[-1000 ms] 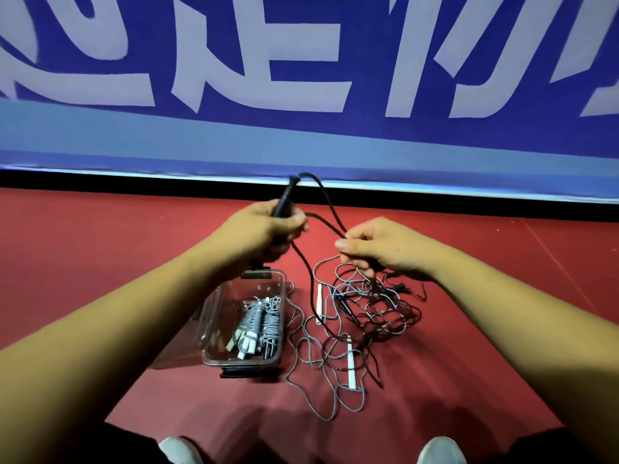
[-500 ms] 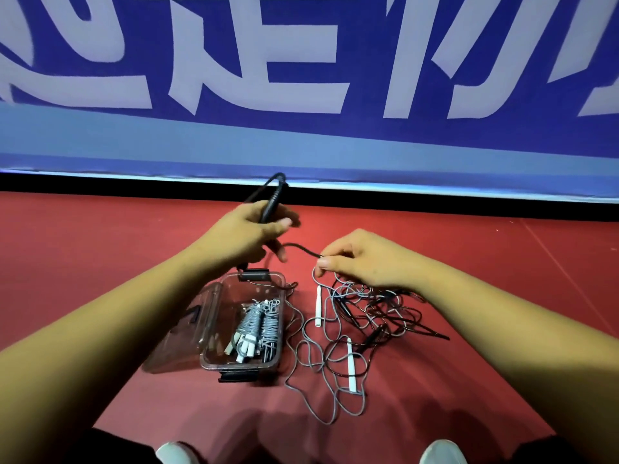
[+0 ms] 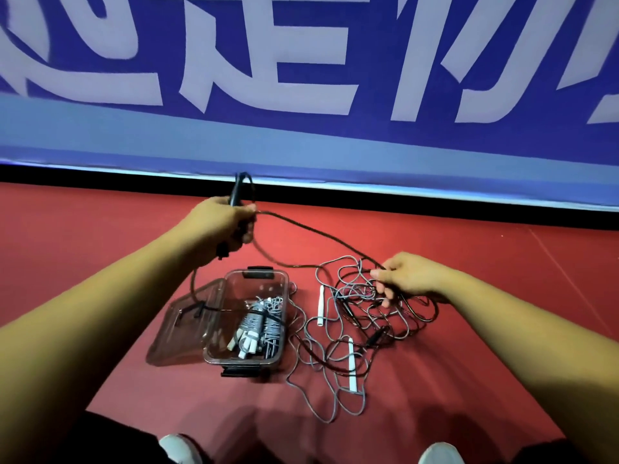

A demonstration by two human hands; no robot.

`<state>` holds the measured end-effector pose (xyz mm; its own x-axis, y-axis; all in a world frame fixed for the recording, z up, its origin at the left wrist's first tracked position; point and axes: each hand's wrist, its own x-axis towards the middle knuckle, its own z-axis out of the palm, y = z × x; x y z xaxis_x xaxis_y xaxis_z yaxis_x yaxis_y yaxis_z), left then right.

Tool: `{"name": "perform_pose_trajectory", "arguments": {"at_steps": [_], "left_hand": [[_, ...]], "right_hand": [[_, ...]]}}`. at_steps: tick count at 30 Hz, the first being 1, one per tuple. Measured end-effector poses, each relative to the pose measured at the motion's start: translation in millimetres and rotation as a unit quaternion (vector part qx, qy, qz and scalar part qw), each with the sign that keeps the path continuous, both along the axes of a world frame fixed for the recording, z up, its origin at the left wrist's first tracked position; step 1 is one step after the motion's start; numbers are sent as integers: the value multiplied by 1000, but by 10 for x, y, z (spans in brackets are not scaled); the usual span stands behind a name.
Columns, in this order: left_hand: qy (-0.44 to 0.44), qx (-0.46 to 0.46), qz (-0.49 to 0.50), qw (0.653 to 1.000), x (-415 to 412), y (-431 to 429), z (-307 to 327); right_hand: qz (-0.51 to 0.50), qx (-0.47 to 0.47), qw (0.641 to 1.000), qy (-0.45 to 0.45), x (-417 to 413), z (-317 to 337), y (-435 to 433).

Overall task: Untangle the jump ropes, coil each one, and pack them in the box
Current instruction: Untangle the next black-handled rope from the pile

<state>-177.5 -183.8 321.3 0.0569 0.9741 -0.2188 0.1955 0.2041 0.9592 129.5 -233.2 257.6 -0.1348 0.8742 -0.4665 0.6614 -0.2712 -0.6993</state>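
Observation:
My left hand (image 3: 222,226) grips the black handle (image 3: 237,190) of a black jump rope (image 3: 311,231), raised above the floor. The black cord runs from it to my right hand (image 3: 407,277), which pinches it low over the tangle (image 3: 371,316) of black and grey ropes on the red floor. Two white handles (image 3: 321,304) (image 3: 351,363) of a grey rope lie in the tangle. The clear plastic box (image 3: 283,296) stands open left of the tangle and holds a coiled grey rope (image 3: 259,328) with white handles. A loop of black cord drapes across the box.
The box's clear lid (image 3: 181,329) lies hinged open to its left. A blue banner wall (image 3: 308,95) with white characters rises behind the red floor (image 3: 100,236). My white shoe tips (image 3: 179,448) (image 3: 438,453) show at the bottom edge.
My right hand has moved right and down along the black cord to the tangle. My left hand stays raised with the handle, and a black loop now hangs over the box.

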Motion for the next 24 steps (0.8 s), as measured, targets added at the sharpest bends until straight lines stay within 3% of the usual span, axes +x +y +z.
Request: {"name": "perform_pose_trajectory", "arguments": {"at_steps": [3,8,12,14,16,18,20,22,24], "left_hand": [[164,10,-31,986,-3,-59,-37],[211,127,-80,966,276,-170,21],[449,146,-210,856,277,-175,29],[513,126,-235,816,191,-145,28],[493,128,-249,824,125,-141,37],[355,122,-242,895,140,-199,39],[208,89,-217,949,253,-296,20],[150,54,-231,960,390,-391,-16],[144,32,-275,950,499,-465,-54]], "right_hand": [[9,57,998,24,-187,85,7],[69,4,997,-20,-505,333,-64],[84,-9,990,-112,-634,410,-99],[81,17,982,-172,-642,426,-92],[56,-2,985,-166,-631,405,-97],[18,-60,996,-59,-626,391,-127],[34,-57,998,12,-646,429,-172],[77,8,997,23,-712,511,-215],[87,52,993,55,-794,582,-247]]}}
